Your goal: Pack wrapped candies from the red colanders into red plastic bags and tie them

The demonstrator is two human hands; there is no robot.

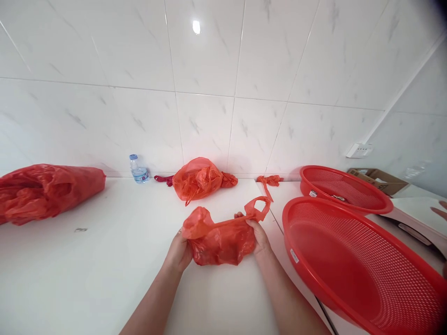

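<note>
Between my two hands a red plastic bag (223,242) is stretched sideways above the white table, with something darker showing faintly through its lower part. My left hand (179,251) grips the bag's left end, its fingers partly hidden behind the plastic. On the other side my right hand (257,236) pinches the top edge near a looped handle, thumb in front and fingertips behind. Just beyond lies a bunched orange-red plastic bag (199,179) against the wall. What the held bag contains cannot be made out.
A large red plastic bag (52,190) lies far left, and a small water bottle (140,173) stands by the wall. Two red mesh baskets (335,260) fill the right side. Behind them are a cardboard box (380,180), a white appliance (415,214) and part of another person's hand (440,210).
</note>
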